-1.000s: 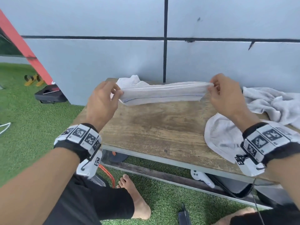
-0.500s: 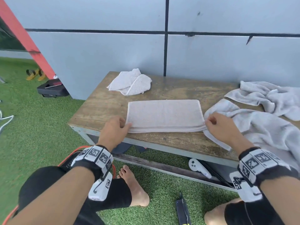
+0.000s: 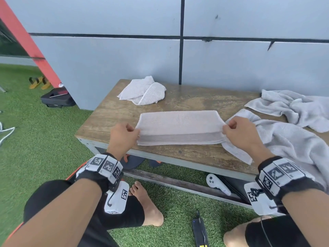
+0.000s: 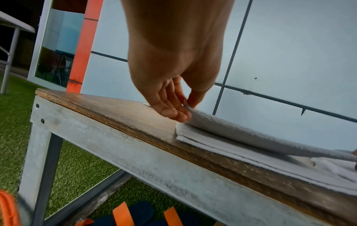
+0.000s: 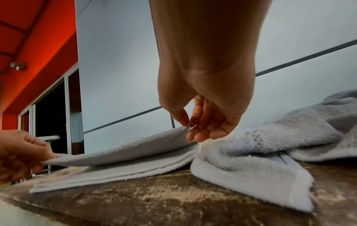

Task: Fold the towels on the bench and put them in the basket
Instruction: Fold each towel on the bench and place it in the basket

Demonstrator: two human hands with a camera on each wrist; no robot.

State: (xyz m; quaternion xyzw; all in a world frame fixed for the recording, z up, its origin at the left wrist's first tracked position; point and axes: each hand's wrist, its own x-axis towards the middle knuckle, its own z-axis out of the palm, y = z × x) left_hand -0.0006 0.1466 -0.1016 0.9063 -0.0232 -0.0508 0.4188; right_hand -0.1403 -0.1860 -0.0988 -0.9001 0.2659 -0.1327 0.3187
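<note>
A pale folded towel (image 3: 179, 127) lies near the front of the wooden bench (image 3: 110, 113). My left hand (image 3: 132, 133) pinches the near left corner of its top layer (image 4: 222, 126), thumb above and fingers below. My right hand (image 3: 227, 128) pinches the near right corner of that layer (image 5: 154, 142). The top layer is lifted a little off the layers beneath. A small folded towel (image 3: 142, 90) sits at the bench's back left. Two crumpled grey towels (image 3: 292, 139) (image 3: 302, 107) lie on the right. No basket is in view.
A grey wall stands right behind the bench. Under the bench lie a white controller (image 3: 216, 183) and dark sandals (image 3: 132, 160). My bare foot (image 3: 147, 204) rests on green turf, beside a black device (image 3: 199, 230). A black case (image 3: 57, 98) lies on the turf at the left.
The towel, held stretched in the air a second ago, came down flat on the bench. Both hands now lift the near edge of its top layer.
</note>
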